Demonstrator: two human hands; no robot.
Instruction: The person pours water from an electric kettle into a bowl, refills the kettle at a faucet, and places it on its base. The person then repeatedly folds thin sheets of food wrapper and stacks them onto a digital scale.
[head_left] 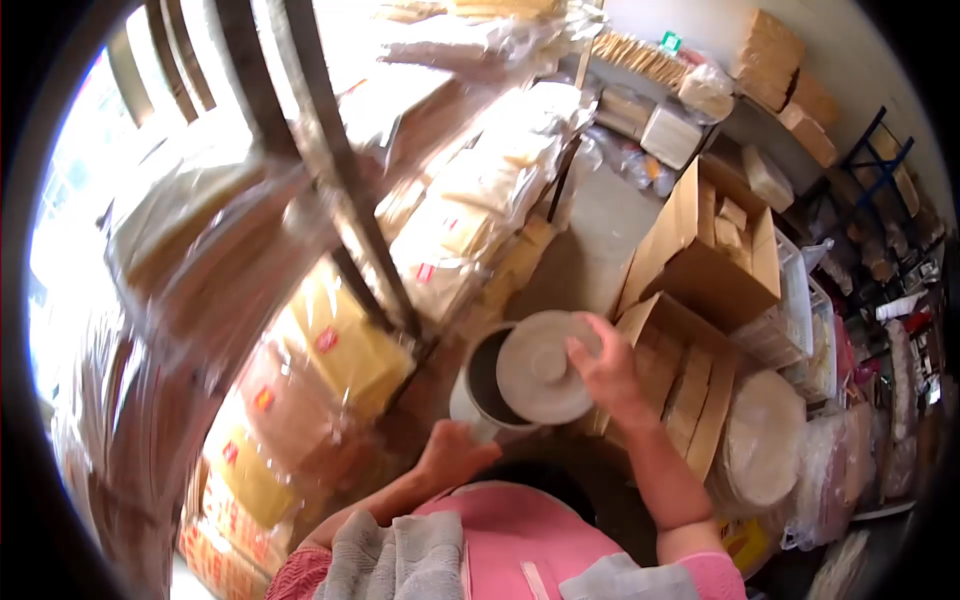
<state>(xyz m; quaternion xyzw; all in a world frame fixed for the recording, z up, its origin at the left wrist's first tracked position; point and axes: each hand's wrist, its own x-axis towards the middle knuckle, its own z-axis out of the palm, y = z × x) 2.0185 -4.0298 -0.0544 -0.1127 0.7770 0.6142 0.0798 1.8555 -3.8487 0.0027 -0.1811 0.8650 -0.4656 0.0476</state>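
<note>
A whitish round bucket (466,402) stands in front of me, its dark inside partly showing. Over its right side lies a pale round lid (540,385) with a knob in the middle, leaving the left part of the mouth uncovered. My right hand (603,368) grips the lid by its right edge, thumb on top. At the near side of the bucket, my left hand (457,458) is closed against it; the part it grips is hidden under the fingers.
Racks with plastic-wrapped packs (335,345) rise on the left, with metal posts (345,170). To the right are open cardboard boxes (715,245), a pale round bundle (762,435) and plastic bins (795,310). A loaded shelf (650,125) stands at the back.
</note>
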